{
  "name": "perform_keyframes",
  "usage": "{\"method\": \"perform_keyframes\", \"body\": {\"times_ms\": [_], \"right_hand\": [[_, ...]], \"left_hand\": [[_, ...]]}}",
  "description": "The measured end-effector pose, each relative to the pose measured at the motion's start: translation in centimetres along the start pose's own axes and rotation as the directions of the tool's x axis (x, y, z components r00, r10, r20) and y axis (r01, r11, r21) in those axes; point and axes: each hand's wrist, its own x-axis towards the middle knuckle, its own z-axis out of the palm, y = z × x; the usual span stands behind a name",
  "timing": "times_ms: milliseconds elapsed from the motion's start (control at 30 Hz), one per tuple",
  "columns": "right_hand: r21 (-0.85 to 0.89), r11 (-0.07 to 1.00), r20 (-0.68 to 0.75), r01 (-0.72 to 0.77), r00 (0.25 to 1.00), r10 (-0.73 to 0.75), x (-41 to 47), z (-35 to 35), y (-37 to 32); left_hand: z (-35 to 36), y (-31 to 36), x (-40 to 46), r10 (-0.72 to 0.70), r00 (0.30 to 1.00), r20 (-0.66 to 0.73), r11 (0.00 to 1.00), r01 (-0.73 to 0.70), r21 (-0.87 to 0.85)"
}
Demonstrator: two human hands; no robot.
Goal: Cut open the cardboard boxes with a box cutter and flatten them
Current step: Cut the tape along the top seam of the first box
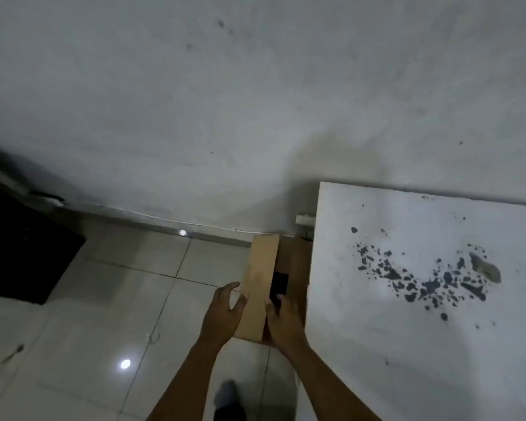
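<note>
From my remote station, the wall (255,86) fills the view from 9 through 3 o'clock: grey, scuffed plaster. The tiled floor (88,329) takes the 7 o'clock sector, pale and glossy with two light reflections. A white table (392,344) occupies 4 o'clock, its top chipped in a scatter of dark patches. A dark mat (19,253) lies at 9 o'clock on the floor.

The cardboard box (260,284) is long and narrow, just below centre at 6 o'clock, between the two hands and just beside the table's left edge, its long axis running away from me toward the wall. A second brown cardboard surface sits against its right side (I cannot tell whether it is a flap or a separate box).

Left hand (222,314): fingers spread and lightly bent, thumb against the box's left face. Right hand (284,320): fingers curled over the box's right side, gripping it. A dark shoe (228,399) shows at 6 o'clock, blurred
</note>
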Motion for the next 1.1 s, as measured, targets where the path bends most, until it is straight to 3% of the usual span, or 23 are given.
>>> {"method": "perform_keyframes", "body": {"times_ms": [200, 333, 433, 533, 667, 800, 967, 1100], "right_hand": [[0.119, 0.949, -0.211, -0.292, 0.927, 0.312, 6.9, 4.4, 2.6], [0.186, 0.875, -0.432, -0.446, 0.763, 0.481, 11.5, 5.6, 5.8], [0.199, 0.872, -0.526, -0.448, 0.701, 0.481, 13.1, 6.9, 8.2], [0.071, 0.868, -0.608, -0.492, 0.669, 0.428, 13.5, 8.5, 8.6], [-0.080, 0.824, -0.571, -0.561, 0.704, 0.423, 14.5, 9.9, 10.0], [-0.101, 0.798, -0.575, -0.595, 0.689, 0.441, 15.6, 10.1, 10.7], [0.176, 0.853, -0.536, -0.490, 0.680, 0.501, 16.4, 9.0, 11.1], [0.275, 0.866, -0.535, -0.417, 0.682, 0.498, 14.9, 8.3, 9.7]], "left_hand": [[1.8, -6.1, 8.1, -0.133, 0.959, 0.251, 0.991, 0.137, 0.004], [4.4, -9.9, 12.9, -0.193, 0.917, 0.350, 0.980, 0.201, 0.015], [6.6, -12.0, 14.2, -0.249, 0.872, 0.421, 0.963, 0.268, 0.013], [8.2, -13.6, 15.0, -0.311, 0.817, 0.485, 0.930, 0.367, -0.023], [9.4, -15.9, 15.5, -0.334, 0.767, 0.548, 0.864, 0.481, -0.148], [9.8, -16.8, 15.5, -0.288, 0.783, 0.551, 0.845, 0.478, -0.238], [9.7, -15.9, 15.1, -0.258, 0.808, 0.530, 0.839, 0.459, -0.292], [8.5, -15.1, 14.9, -0.252, 0.830, 0.498, 0.830, 0.450, -0.330]]}}
